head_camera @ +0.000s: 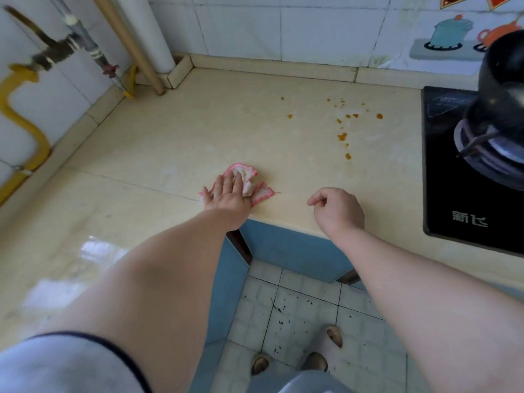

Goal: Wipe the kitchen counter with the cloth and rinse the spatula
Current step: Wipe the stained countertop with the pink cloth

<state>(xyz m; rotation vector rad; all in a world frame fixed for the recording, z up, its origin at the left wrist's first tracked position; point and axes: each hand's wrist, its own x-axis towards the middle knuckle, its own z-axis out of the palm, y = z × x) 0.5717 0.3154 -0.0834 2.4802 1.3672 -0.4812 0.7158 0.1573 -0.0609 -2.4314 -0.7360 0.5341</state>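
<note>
**Item: cloth, soft and light**

I am pressing the cloth [247, 179] flat under my left hand [226, 194], fingers straight, near the front edge of the counter [184, 131]. It is probably limp and bunching, so palm pressure suits it best. My right hand [337, 208] is idling nearby, loosely curled and holding nothing. Orange spots [342, 136] are lying towards the stove [453, 180]. I am not seeing the spatula.

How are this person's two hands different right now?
The left hand lies flat with straight fingers, while the right hand is loosely curled. The left hand presses on the cloth, while the right hand holds nothing. Both are over the counter, near its front edge.
</note>
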